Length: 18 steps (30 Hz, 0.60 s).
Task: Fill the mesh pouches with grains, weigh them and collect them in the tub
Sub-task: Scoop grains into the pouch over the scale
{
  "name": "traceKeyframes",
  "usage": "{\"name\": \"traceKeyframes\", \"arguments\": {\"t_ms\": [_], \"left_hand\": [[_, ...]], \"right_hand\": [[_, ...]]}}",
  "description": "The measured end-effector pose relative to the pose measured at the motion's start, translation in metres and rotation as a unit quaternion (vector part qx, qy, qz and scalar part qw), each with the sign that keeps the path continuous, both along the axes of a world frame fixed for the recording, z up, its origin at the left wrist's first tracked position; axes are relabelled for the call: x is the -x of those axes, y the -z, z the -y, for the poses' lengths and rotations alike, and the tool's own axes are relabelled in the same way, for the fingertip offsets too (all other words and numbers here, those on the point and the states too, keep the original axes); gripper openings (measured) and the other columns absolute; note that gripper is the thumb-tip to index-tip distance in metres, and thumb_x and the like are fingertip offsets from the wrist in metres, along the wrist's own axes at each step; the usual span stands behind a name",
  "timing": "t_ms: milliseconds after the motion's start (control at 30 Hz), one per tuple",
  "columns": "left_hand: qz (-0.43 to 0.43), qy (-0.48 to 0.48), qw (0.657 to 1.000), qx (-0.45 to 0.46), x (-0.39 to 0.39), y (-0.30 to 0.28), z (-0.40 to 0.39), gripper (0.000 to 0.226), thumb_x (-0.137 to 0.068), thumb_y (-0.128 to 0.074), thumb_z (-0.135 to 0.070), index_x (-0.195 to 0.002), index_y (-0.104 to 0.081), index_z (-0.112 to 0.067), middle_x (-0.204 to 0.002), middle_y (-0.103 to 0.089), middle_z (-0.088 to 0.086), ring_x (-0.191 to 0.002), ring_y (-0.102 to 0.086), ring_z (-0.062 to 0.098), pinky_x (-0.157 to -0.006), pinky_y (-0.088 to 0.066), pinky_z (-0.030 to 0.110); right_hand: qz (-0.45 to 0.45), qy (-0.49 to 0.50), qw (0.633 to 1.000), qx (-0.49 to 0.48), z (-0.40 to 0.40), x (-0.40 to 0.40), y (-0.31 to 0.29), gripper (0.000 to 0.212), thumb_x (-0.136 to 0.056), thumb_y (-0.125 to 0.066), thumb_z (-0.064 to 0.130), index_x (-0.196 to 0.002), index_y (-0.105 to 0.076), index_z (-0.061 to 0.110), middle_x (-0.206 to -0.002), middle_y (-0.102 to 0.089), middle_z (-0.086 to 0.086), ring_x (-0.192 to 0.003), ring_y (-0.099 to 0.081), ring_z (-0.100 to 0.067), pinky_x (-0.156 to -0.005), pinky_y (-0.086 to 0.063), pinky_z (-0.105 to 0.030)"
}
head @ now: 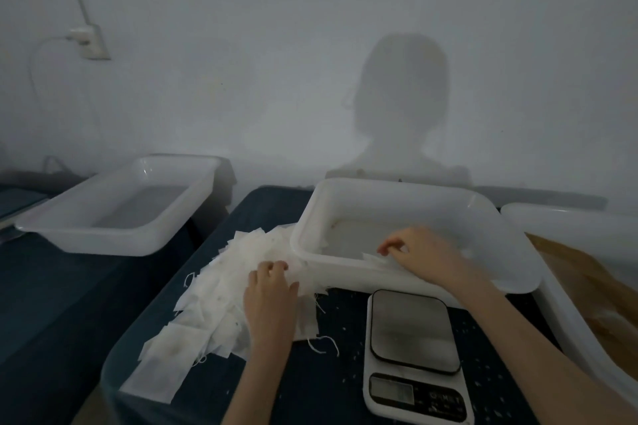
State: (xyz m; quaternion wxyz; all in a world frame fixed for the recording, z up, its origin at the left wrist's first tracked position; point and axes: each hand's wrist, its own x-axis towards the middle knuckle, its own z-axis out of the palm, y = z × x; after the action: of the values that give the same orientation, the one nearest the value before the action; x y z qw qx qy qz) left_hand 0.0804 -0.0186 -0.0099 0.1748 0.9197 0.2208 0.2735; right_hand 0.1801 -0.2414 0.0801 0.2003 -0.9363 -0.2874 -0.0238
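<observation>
A heap of flat white mesh pouches [214, 307] lies on the dark cloth at the left of a white tub [511, 252]. My left hand [271, 304] rests on the heap, its fingers curled into the pouches at the tub's near left corner. My right hand [417, 248] reaches into the tub over its near rim and pinches a white pouch [374, 258] just inside. A digital scale [412, 352] with a bare steel plate stands in front of the tub. At the right edge, a second white tub [538, 217] holds brown grains [593, 293].
Another white tub [86, 231] stands at the back left on a lower dark surface. Loose grains [483, 366] dot the cloth around the scale. A white wall runs close behind, with a socket and cable [89, 41] at the upper left.
</observation>
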Motion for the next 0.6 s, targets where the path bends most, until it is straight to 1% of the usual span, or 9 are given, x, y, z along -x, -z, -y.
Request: {"name": "traceKeyframes", "arguments": {"t_ms": [33,133,167,233,267,333,433,533,600], "left_hand": [[-0.031,0.001,0.999,-0.014,-0.002,-0.001,-0.008,0.024,-0.089,-0.060,-0.030,-0.112,-0.060,-0.024,-0.114,-0.057,-0.007,-0.097,-0.049,0.010,-0.079,-0.042,0.021],[-0.062,0.015,0.997,-0.050,-0.004,-0.001,-0.021,0.016,-0.096,-0.048,-0.029,-0.107,-0.060,-0.026,-0.109,-0.059,-0.010,-0.092,-0.047,0.008,-0.073,-0.040,0.020],[-0.056,0.017,0.996,-0.061,-0.003,-0.001,-0.023,0.017,-0.097,-0.046,-0.027,-0.105,-0.062,-0.025,-0.105,-0.061,-0.010,-0.091,-0.048,0.009,-0.071,-0.042,0.021],[-0.032,0.006,0.998,-0.058,0.000,-0.004,-0.022,0.019,-0.097,-0.047,-0.025,-0.097,-0.065,-0.023,-0.089,-0.062,-0.010,-0.083,-0.050,0.010,-0.064,-0.044,0.024],[-0.013,-0.006,0.999,-0.037,0.002,-0.007,-0.021,0.017,-0.096,-0.048,-0.024,-0.093,-0.065,-0.022,-0.079,-0.059,-0.010,-0.078,-0.050,0.010,-0.061,-0.043,0.025],[0.033,-0.028,0.999,0.025,0.007,-0.014,-0.018,0.012,-0.093,-0.053,-0.022,-0.086,-0.063,-0.023,-0.068,-0.050,-0.013,-0.071,-0.049,0.010,-0.054,-0.037,0.025],[0.093,-0.041,0.988,0.115,0.016,-0.025,-0.012,0.011,-0.090,-0.055,-0.019,-0.082,-0.059,-0.027,-0.071,-0.056,-0.013,-0.065,-0.051,0.007,-0.052,-0.032,0.021],[0.171,0.004,0.958,0.228,0.024,-0.042,0.004,0.011,-0.088,-0.061,-0.018,-0.080,-0.062,-0.026,-0.070,-0.063,-0.014,-0.064,-0.058,0.002,-0.056,-0.038,0.016],[0.179,0.072,0.938,0.290,0.028,-0.052,0.020,0.011,-0.085,-0.065,-0.019,-0.079,-0.064,-0.028,-0.070,-0.067,-0.014,-0.067,-0.062,0.000,-0.059,-0.044,0.010]], "right_hand": [[0.012,-0.002,1.000,-0.013,-0.001,0.006,-0.001,0.026,-0.094,-0.051,0.015,-0.099,-0.075,0.024,-0.098,-0.072,0.013,-0.083,-0.061,-0.001,-0.072,-0.042,-0.006],[0.010,-0.019,0.998,-0.058,-0.005,0.025,0.001,0.026,-0.095,-0.051,0.014,-0.102,-0.074,0.023,-0.100,-0.072,0.011,-0.087,-0.063,-0.003,-0.083,-0.048,-0.017],[0.005,-0.027,0.997,-0.071,-0.007,0.031,0.002,0.025,-0.095,-0.051,0.014,-0.102,-0.074,0.022,-0.100,-0.072,0.011,-0.086,-0.063,0.000,-0.083,-0.048,-0.016],[0.005,-0.041,0.995,-0.087,-0.009,0.041,0.006,0.025,-0.095,-0.052,0.015,-0.102,-0.073,0.025,-0.099,-0.071,0.015,-0.078,-0.060,0.008,-0.076,-0.044,-0.007],[0.005,-0.046,0.995,-0.090,-0.011,0.046,0.009,0.025,-0.095,-0.052,0.017,-0.102,-0.073,0.027,-0.097,-0.070,0.018,-0.075,-0.059,0.010,-0.072,-0.043,-0.005],[-0.007,-0.052,0.994,-0.095,-0.015,0.054,0.015,0.025,-0.095,-0.051,0.018,-0.102,-0.072,0.030,-0.095,-0.068,0.021,-0.078,-0.062,0.005,-0.073,-0.047,-0.008],[-0.046,-0.062,0.989,-0.130,-0.025,0.065,0.026,0.024,-0.094,-0.053,0.018,-0.103,-0.072,0.028,-0.091,-0.064,0.023,-0.082,-0.063,0.000,-0.077,-0.048,-0.011],[-0.086,-0.062,0.974,-0.201,-0.039,0.075,0.036,0.023,-0.095,-0.054,0.020,-0.113,-0.069,0.024,-0.094,-0.063,0.023,-0.088,-0.060,0.011,-0.080,-0.045,-0.004],[-0.112,-0.051,0.962,-0.245,-0.048,0.079,0.037,0.024,-0.097,-0.053,0.027,-0.117,-0.066,0.024,-0.098,-0.065,0.019,-0.093,-0.060,0.009,-0.085,-0.047,-0.009]]}}
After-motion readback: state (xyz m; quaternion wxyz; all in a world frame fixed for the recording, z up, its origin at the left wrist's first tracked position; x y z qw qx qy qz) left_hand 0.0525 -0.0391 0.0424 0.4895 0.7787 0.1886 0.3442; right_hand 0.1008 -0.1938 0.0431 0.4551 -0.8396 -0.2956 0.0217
